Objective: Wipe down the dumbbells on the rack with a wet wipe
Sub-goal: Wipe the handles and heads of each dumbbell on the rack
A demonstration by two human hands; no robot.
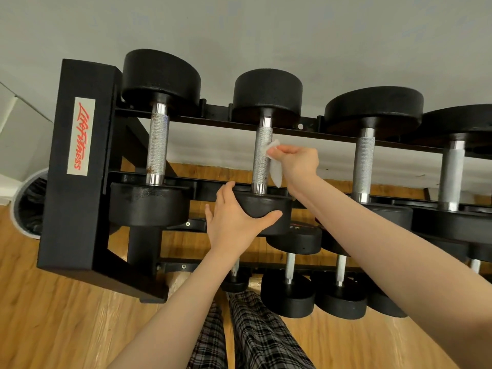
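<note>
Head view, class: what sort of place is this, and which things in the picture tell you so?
Probably a gym or home workout room. A black rack with a fitness-brand label holds rows of dumbbells with knurled steel handles, standing on a wood floor against a plain wall.

A wooden floor (66, 328) of warm plank boards fills the near part of the scene. A pale grey wall (266, 27) rises at the far side. At the far left stands a round white bin (28, 203) (dark liner inside). Plaid trousers (255, 334) in black and grey show at the near edge.
</note>
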